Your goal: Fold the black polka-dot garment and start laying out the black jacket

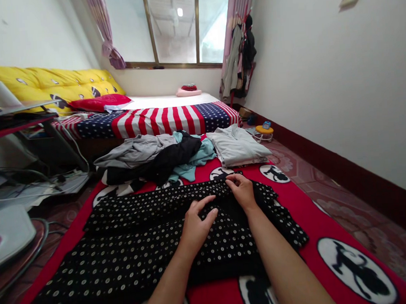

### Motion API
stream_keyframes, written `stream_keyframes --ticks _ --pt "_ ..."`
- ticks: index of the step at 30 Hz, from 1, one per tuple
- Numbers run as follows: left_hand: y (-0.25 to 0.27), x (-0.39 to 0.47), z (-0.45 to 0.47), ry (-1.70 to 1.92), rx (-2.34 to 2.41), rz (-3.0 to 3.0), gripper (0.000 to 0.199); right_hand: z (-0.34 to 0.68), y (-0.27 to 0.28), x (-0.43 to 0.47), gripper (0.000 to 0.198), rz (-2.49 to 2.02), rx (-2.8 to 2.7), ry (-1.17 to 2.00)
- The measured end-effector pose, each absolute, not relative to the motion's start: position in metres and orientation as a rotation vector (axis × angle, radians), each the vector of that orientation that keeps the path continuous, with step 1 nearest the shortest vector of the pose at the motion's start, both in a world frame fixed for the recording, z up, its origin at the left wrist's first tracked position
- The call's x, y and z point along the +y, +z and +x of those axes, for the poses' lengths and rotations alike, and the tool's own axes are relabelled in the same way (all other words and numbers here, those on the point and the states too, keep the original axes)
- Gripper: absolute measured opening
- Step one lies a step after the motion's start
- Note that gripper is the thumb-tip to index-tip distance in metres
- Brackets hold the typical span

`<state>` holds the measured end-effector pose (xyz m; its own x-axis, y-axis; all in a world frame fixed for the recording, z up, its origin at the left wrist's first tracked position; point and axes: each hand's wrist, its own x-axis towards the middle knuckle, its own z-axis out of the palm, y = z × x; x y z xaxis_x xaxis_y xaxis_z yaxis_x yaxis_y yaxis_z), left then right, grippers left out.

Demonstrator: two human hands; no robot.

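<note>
Black dotted garment is lying spread and partly rumpled on the red blanket; its exact cut is not showing clearly. Left hand is hovering over or just touching the middle, thumb and forefinger spread apart, not gripping anything. Right hand is bending its fingertips against the far edge; can't tell whether cloth is being pinched.

Handling, my guess: looking light, soft and limp, not fragile, maybe slightly slippery, likely sagging and creasing if lifted by one point. Best holds are probably being offered by the far edge and the two side ends, one hand each, fingers flat under the layers.

Counts: one dotted garment; two hands; one red blanket; one pale grey folded stack, layers not countable; one loose heap beside it, showing at least three pieces: grey garment, black garment, teal garment. Behind, one red pillow and one striped bed cover are showing; one yellow stool is standing right.
</note>
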<state>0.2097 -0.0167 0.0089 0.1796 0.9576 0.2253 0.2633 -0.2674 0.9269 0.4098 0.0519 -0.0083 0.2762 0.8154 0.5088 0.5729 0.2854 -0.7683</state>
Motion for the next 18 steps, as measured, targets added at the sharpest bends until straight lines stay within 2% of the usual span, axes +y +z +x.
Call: stream_keyframes --ticks 5,10,14,18 --pt "0.011 -0.01 0.213 1.113 0.987 1.371 0.039 0.409 -0.006 0.052 0.018 -1.413 -1.408 0.238" --pt "0.019 -0.021 0.212 1.079 1.026 1.148 0.044 0.413 -0.008 0.055 0.017 -1.514 -1.39 0.169" --pt "0.019 -0.032 0.208 0.86 1.244 1.409 0.047 0.415 -0.012 0.055 0.01 -1.658 -1.427 0.15" --pt "0.032 -0.044 0.202 0.745 1.423 1.842 0.031 0.413 -0.012 0.053 0.009 -1.773 -1.463 0.132"
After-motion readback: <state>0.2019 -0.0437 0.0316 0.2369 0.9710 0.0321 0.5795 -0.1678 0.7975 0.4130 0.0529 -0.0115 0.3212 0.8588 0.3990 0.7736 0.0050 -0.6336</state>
